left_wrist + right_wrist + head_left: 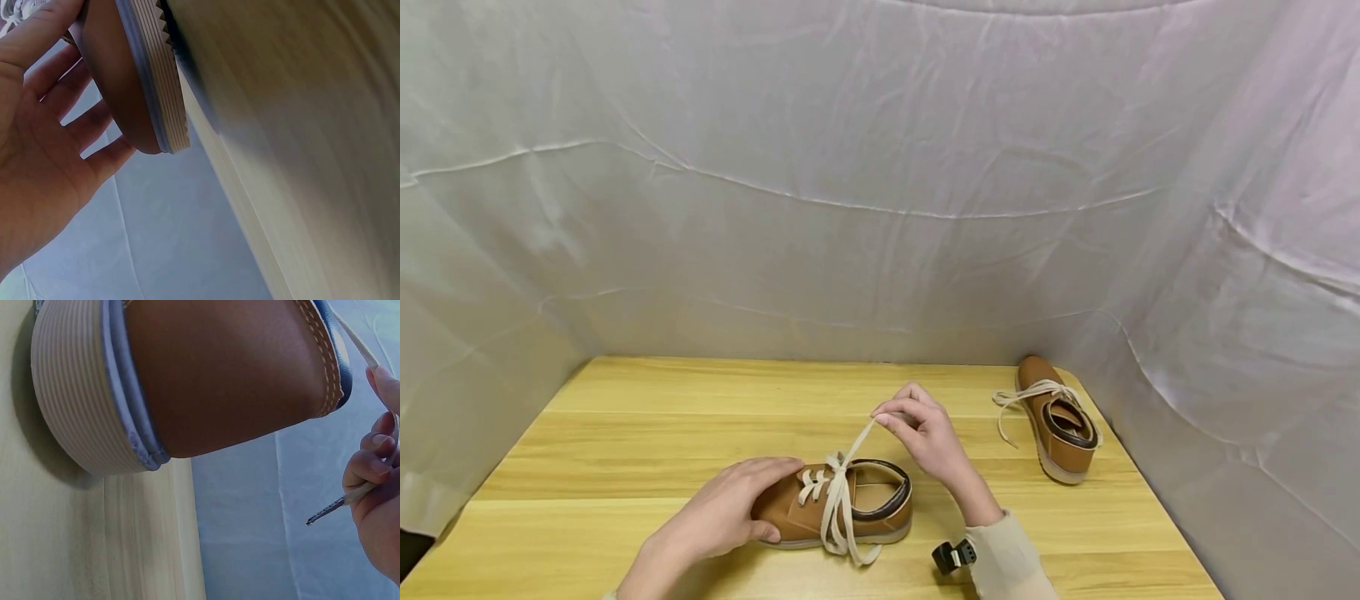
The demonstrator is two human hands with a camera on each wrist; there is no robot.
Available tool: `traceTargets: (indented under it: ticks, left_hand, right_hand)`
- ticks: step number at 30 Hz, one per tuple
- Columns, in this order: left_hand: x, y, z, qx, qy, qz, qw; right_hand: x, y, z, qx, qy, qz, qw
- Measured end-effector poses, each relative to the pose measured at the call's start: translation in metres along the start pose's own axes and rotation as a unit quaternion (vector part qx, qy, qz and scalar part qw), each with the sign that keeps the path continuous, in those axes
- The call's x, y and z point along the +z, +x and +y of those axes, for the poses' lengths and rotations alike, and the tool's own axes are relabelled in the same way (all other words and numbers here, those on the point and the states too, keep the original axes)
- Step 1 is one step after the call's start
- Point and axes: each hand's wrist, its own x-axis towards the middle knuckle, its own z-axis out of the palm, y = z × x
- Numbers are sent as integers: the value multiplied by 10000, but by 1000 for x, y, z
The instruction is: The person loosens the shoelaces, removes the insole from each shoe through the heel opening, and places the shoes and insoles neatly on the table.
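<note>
Brown shoe, below the right hand: left hand grips its toe, right hand pinches a taut lace. A smooth pull, with the toe held firm, should prevent sliding.

Head view: the left hand masks the front tip of a brown lace-up shoe; over in the right wrist view, the right hand gets sliced off by the edge
</note>
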Motion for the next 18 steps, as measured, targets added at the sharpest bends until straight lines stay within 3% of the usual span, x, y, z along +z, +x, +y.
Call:
traceTargets:
  ticks: [18]
  left_hand:
    - [-1,-1,-1,32,33,-3,10000]
  right_hand:
    - [-6,1,-1,85,42,431,9990]
